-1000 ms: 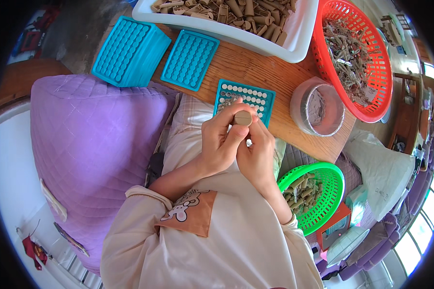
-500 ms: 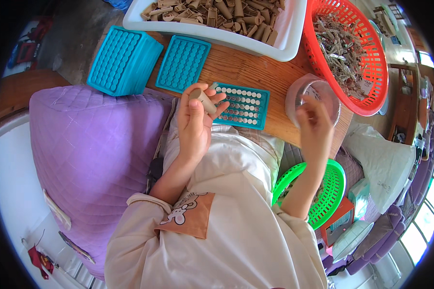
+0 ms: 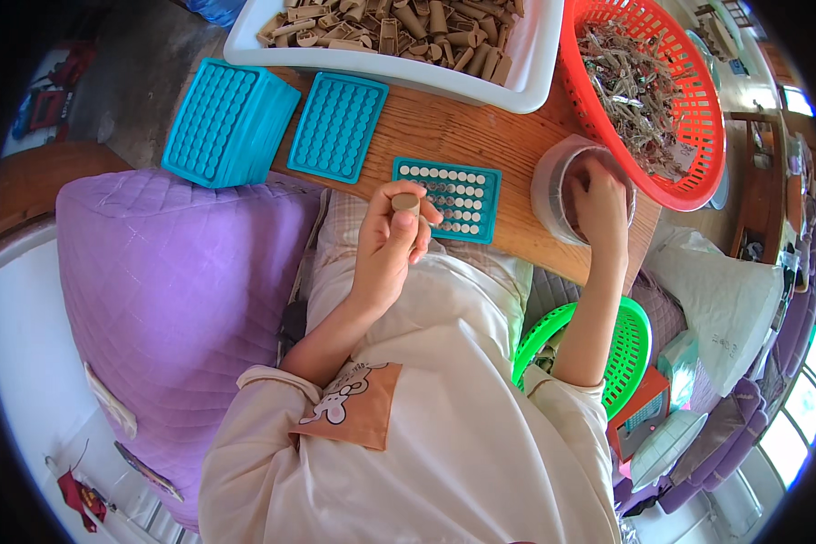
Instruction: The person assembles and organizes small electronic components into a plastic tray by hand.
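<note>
My left hand is closed around a tan plastic cylinder, held upright with its flat round end facing up. Just beyond it lies a teal tray with rows of small round pieces, some white and some silvery. On the right, my right hand reaches down into a clear round tub. Its fingertips are hidden inside, so what they touch cannot be made out.
A white bin of tan plastic parts stands at the back. Beside it is a red basket of small clear and metallic parts. Teal trays are stacked at left, near a single teal tray. A green basket sits below my right forearm.
My right hand has lowered from above the tub's near side into it. My left hand has moved slightly right and turned the cylinder from tilted to upright.
</note>
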`<state>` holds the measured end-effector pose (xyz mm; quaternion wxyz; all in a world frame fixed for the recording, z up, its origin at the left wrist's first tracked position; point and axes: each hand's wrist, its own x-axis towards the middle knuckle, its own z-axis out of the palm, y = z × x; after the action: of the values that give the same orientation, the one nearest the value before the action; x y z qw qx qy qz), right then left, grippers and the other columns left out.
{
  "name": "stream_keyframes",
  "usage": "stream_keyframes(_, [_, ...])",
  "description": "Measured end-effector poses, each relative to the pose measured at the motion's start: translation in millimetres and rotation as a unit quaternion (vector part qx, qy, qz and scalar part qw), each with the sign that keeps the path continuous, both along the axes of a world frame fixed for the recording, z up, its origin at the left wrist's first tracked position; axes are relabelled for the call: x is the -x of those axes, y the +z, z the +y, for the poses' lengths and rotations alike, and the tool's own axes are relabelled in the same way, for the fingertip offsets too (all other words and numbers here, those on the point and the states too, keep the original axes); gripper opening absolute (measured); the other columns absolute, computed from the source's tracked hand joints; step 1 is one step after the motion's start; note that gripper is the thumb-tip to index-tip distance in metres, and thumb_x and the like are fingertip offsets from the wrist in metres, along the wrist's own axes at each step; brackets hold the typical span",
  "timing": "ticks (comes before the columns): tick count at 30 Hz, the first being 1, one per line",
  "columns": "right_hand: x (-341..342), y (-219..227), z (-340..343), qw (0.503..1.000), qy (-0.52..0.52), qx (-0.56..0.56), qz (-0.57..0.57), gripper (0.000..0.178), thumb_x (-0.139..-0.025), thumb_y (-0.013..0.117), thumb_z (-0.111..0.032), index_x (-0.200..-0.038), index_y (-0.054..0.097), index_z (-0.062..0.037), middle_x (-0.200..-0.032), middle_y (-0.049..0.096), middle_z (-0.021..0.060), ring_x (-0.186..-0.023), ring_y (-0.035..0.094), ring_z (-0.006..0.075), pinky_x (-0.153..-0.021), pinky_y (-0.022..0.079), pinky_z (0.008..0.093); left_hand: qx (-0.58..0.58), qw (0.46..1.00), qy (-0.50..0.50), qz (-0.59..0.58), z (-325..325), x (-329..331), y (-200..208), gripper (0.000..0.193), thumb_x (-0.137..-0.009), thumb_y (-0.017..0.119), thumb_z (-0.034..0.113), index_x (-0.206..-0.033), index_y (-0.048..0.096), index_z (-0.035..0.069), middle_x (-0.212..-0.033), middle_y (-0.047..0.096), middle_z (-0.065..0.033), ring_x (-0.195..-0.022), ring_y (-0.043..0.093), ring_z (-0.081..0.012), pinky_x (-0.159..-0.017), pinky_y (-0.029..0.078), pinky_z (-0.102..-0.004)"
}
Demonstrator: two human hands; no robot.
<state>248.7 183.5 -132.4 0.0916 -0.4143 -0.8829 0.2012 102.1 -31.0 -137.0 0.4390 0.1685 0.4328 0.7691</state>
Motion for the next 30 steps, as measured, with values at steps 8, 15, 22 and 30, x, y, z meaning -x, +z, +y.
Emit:
stream_keyframes(8, [-3, -4, 8, 0.993, 0.065, 0.033, -0.098, 0.01, -0.07, 0.053, -0.005, -0.079, 0.055, -0.0003, -0.081, 0.057, 0.0206, -0.074, 0.054, 0.0365, -0.068, 0.043, 0.0426, 0.013, 0.999, -0.051, 0.005, 0, -3, -3, 0.023, -0.087, 0.044, 0.025, -0.102, 0.041, 0.008, -0.082, 0.051, -0.0063, -0.056, 0.038, -0.003, -0.046, 0.03, -0.0151])
stream_keyframes(15, [-11, 18, 0, 0.974, -0.047, 0.18, 0.127, 0.005, -0.075, 0.052, -0.004, -0.078, 0.052, 0.0005, -0.066, 0.054, 0.0087, -0.062, 0.054, 0.0157, -0.057, 0.043, 0.026, -0.011, 0.986, -0.084, -0.142, -4, 2, -3, 0.026, -0.087, 0.044, 0.022, -0.108, 0.041, 0.008, -0.087, 0.05, -0.0056, -0.064, 0.041, -0.0055, -0.052, 0.034, -0.0182])
stream_keyframes(22, [-14, 34, -19, 0.873, -0.12, 0.34, 0.328, 0.005, -0.078, 0.05, -0.002, -0.08, 0.055, -0.0023, -0.07, 0.051, -0.0017, -0.063, 0.047, 0.004, -0.056, 0.039, 0.0175, 0.009, 0.939, -0.129, -0.318, 1, -2, 7, 0.029, -0.083, 0.049, 0.016, -0.111, 0.042, 0.011, -0.099, 0.049, -0.004, -0.096, 0.047, -0.0142, -0.076, 0.045, -0.0331])
stream_keyframes(30, [12, 48, -69, 0.899, 0.014, 0.251, 0.358, 0.011, -0.072, 0.053, 0.006, -0.081, 0.057, 0.0006, -0.072, 0.055, 0.0026, -0.065, 0.051, 0.0088, -0.06, 0.043, 0.0209, -0.007, 0.872, -0.171, -0.459, -3, -5, 5, 0.035, -0.083, 0.05, 0.025, -0.113, 0.042, 0.008, -0.106, 0.051, -0.0049, -0.092, 0.055, -0.0157, -0.046, 0.049, -0.0169])
